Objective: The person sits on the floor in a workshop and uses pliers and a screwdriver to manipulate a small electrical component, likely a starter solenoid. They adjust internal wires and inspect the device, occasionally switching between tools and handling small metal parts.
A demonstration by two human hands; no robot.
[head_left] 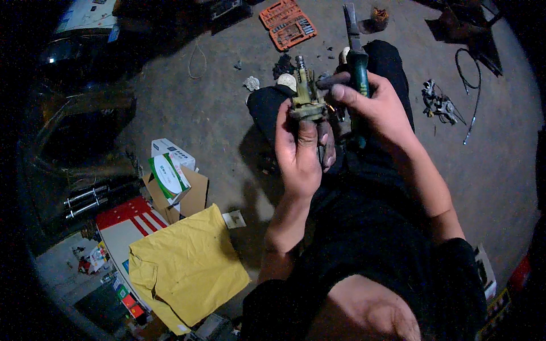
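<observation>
My left hand is closed around a dirty, pale yellowish mechanical part with a metal tip pointing up and away from me. Its lower end is hidden by my thumb and fingers. Close beside it on the right, my right hand grips a long tool with a dark green handle and a flat metal front end, which looks like pliers. The tool stands nearly upright in the view, metal end farthest from me. My right thumb and a fingertip reach toward the part; whether they touch it I cannot tell. Both hands have blackened fingers.
An open orange socket set case lies on the floor ahead. At right are a metal mechanism and a black cable. To my left stand a cardboard box with a green-white packet and a yellow cloth.
</observation>
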